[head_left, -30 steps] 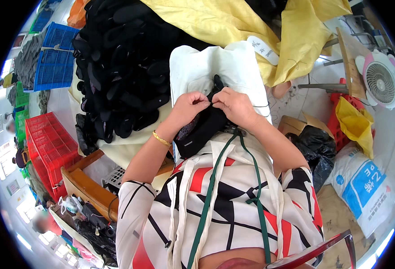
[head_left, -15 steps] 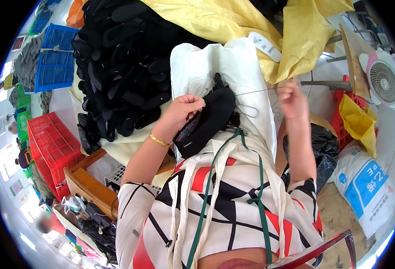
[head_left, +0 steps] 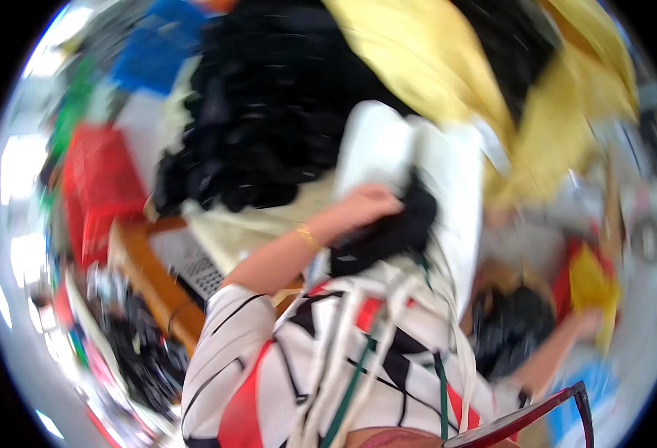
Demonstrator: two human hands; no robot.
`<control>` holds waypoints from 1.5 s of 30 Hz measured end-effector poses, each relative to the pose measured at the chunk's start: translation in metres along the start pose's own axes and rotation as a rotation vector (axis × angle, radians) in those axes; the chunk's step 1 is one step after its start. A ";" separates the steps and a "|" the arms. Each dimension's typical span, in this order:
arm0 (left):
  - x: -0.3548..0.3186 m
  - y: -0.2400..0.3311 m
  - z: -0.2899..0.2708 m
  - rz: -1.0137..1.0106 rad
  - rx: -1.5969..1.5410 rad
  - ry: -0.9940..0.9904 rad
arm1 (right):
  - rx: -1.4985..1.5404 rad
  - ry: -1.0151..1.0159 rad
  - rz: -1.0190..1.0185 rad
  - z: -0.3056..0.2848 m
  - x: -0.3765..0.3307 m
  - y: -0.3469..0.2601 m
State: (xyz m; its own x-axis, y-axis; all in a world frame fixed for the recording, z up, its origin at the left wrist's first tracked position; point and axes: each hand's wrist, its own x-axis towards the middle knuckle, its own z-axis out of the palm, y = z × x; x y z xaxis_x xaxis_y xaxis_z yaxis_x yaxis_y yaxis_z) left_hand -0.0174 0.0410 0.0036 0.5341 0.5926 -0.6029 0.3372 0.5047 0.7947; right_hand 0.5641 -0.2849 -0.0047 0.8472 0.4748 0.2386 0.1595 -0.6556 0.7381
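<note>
The whole view is smeared by motion. My left hand (head_left: 372, 203) is closed on the upper edge of a black cloth shoe (head_left: 388, 243), which rests on the white cloth (head_left: 459, 187) over my lap. Far out to the right, my right arm is stretched away from the shoe. At its end my right hand (head_left: 587, 322) is beside a yellow bag (head_left: 591, 280); blur hides its fingers and anything in them. The thread seen earlier between shoe and right hand cannot be made out now.
A large heap of black shoes (head_left: 269, 97) lies beyond my left arm. Yellow sheeting (head_left: 418, 56) spreads at the far side. On the left stand a red crate (head_left: 104, 194) and a wooden drawer (head_left: 149, 276). A black plastic bag (head_left: 511, 328) sits at my right.
My right hand has swung outward and down to the right, away from the shoe. My left hand keeps its hold on the shoe. The whole view has shifted and blurred.
</note>
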 end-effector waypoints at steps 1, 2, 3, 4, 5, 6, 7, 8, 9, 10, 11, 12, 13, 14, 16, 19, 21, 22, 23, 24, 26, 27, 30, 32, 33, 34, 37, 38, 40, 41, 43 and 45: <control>0.002 0.002 0.001 0.096 0.269 -0.024 | 0.194 0.043 -0.006 -0.010 -0.007 -0.014; 0.022 0.005 0.000 0.500 0.586 -0.006 | 0.566 0.035 0.093 0.001 -0.034 -0.021; 0.039 -0.005 -0.001 0.768 0.766 0.032 | 0.960 -0.003 0.173 -0.004 -0.047 -0.044; 0.036 0.004 0.003 0.812 0.753 0.090 | 1.151 -0.073 0.188 -0.019 -0.062 -0.067; 0.035 0.000 0.004 0.859 0.697 0.109 | 1.223 -0.115 0.114 -0.039 -0.068 -0.093; 0.037 -0.001 -0.002 0.928 0.639 0.114 | 1.272 -0.144 0.040 -0.061 -0.073 -0.113; 0.035 -0.009 -0.002 0.848 0.612 0.091 | 1.271 -0.165 -0.036 -0.076 -0.080 -0.125; 0.033 -0.015 -0.003 0.771 0.586 0.060 | 1.276 -0.177 -0.097 -0.087 -0.082 -0.134; 0.029 -0.017 -0.004 0.692 0.559 0.021 | 1.278 -0.180 -0.151 -0.098 -0.083 -0.141; 0.028 -0.018 -0.006 0.697 0.531 -0.005 | 1.280 -0.190 -0.187 -0.103 -0.086 -0.145; 0.027 -0.019 -0.010 0.702 0.505 -0.033 | 1.284 -0.195 -0.209 -0.108 -0.089 -0.151; 0.027 -0.019 -0.013 0.709 0.482 -0.063 | 1.280 -0.198 -0.228 -0.111 -0.090 -0.155; 0.028 -0.018 -0.012 0.764 0.514 -0.050 | 1.285 -0.197 -0.240 -0.113 -0.091 -0.156; 0.031 -0.016 -0.009 0.749 0.543 0.011 | 1.283 -0.193 -0.243 -0.112 -0.092 -0.155; 0.035 -0.013 -0.001 0.712 0.594 0.121 | 1.266 -0.180 -0.231 -0.107 -0.088 -0.150; 0.037 -0.018 0.001 0.820 0.528 0.201 | 1.241 -0.142 -0.174 -0.091 -0.072 -0.130; 0.037 -0.014 0.010 0.802 0.533 0.223 | 1.209 -0.110 -0.096 -0.068 -0.057 -0.099; 0.031 -0.017 0.005 0.762 0.532 0.242 | 1.188 -0.086 -0.058 -0.059 -0.051 -0.083; 0.028 -0.019 0.005 0.715 0.487 0.249 | 1.165 -0.064 -0.018 -0.049 -0.041 -0.064; 0.021 -0.013 0.006 0.666 0.485 0.232 | 1.137 -0.038 0.029 -0.038 -0.034 -0.042; 0.013 -0.003 0.008 0.603 0.432 0.178 | 1.064 0.028 0.128 -0.006 -0.019 0.008; 0.014 -0.003 0.009 0.625 0.370 0.154 | 1.015 0.074 0.167 0.014 -0.012 0.036; 0.027 -0.010 0.006 0.615 0.331 0.150 | 0.551 0.270 0.016 0.064 -0.007 0.111; 0.041 -0.020 0.005 0.794 0.424 0.208 | -0.206 0.572 -0.136 0.089 -0.014 0.157; 0.032 -0.021 0.005 0.716 0.381 0.203 | 0.296 0.474 -0.063 0.088 -0.012 0.153; 0.034 -0.020 0.010 0.650 0.361 0.179 | 0.776 0.444 0.070 0.085 -0.024 0.158; 0.045 -0.022 0.017 0.506 0.302 0.101 | 0.585 0.408 0.140 0.097 -0.018 0.172; 0.042 -0.026 0.013 0.487 0.316 0.159 | 0.895 0.562 0.002 0.057 -0.021 0.105; 0.040 -0.023 0.012 0.473 0.285 0.146 | 1.116 0.147 0.061 -0.023 -0.039 0.028; 0.047 -0.021 0.013 0.448 0.289 0.079 | 1.208 0.261 -0.146 -0.029 -0.055 0.009; 0.044 -0.018 0.012 0.412 0.217 0.034 | 1.603 -0.080 -0.341 -0.144 -0.102 -0.058; 0.040 -0.009 0.010 0.400 0.245 -0.002 | 1.649 -0.124 -0.688 -0.215 -0.141 -0.101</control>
State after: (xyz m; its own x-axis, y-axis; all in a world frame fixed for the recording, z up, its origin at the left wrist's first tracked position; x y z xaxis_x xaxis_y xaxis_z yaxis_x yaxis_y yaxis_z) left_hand 0.0093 0.0540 -0.0269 0.6604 0.7094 -0.2463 0.2776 0.0741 0.9578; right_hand 0.3190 -0.1593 0.0227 0.4337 0.8966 0.0899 0.6898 -0.2661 -0.6733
